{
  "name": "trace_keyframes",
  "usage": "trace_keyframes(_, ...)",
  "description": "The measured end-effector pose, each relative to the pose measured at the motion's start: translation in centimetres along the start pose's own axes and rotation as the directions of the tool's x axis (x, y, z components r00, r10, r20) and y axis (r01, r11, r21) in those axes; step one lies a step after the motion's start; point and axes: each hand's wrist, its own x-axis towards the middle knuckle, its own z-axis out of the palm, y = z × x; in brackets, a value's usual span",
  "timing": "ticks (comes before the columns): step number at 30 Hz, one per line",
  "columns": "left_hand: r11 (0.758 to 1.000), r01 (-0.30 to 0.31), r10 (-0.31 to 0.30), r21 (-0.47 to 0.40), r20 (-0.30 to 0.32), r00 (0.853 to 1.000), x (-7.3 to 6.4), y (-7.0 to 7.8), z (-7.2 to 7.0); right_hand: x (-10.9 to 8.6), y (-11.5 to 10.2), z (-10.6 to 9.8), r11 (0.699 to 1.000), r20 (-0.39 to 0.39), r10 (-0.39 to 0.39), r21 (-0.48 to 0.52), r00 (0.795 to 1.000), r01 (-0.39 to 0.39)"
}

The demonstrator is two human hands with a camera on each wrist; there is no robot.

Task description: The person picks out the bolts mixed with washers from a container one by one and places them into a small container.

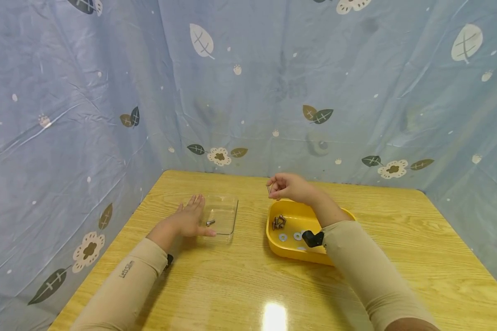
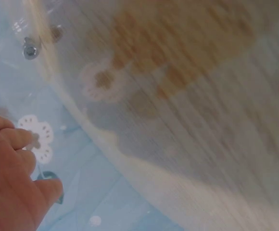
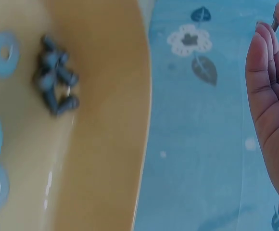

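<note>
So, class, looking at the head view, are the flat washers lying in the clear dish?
No, the washers lie in the yellow tray, while the clear dish has a metal screw in it.

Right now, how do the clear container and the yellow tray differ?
The clear container is see-through; the yellow tray is opaque. The clear container looks smaller than the yellow tray. A single bolt shows in the clear container, while the yellow tray holds several bolts and flat washers. Both are open-topped and stand on the table.
</note>
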Motion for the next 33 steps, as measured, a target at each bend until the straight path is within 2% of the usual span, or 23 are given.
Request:
trace_keyframes(7, 1.0, -0.001, 0.001, 0.022, 0.007, 1.0, 0.2, -0.1, 0.2, 2.4, -1.3, 2.1, 1.0, 0.019, 0.01, 0.003, 1.0, -0.01)
trace_keyframes(19, 1.0, 0.006, -0.006, 0.013, 0.012, 1.0, 0.5, 0.1, 0.1, 6.2, -2.5, 6.7, 0.998, 0.049, -0.034, 0.063, 0.998, 0.031)
trace_keyframes(24, 1.0, 0.014, -0.014, 0.014, 0.017, 1.0, 0.5, 0.1, -0.1, 7.3, -3.0, 8.6, 1.0, 0.051, -0.013, 0.014, 0.999, 0.012)
trace_keyframes(30, 1.0, 0.014, -0.015, 0.007, 0.027, 1.0, 0.4, 0.1, -0.3, 8.0, -3.1, 10.4, 0.994, 0.082, 0.009, -0.109, 0.997, 0.0)
trace_keyframes(33, 1.0, 0.01, -0.01, 0.005, 0.028, 1.0, 0.4, 0.1, -0.3, 8.3, -2.9, 11.0, 0.992, 0.088, 0.011, -0.124, 0.996, 0.0)
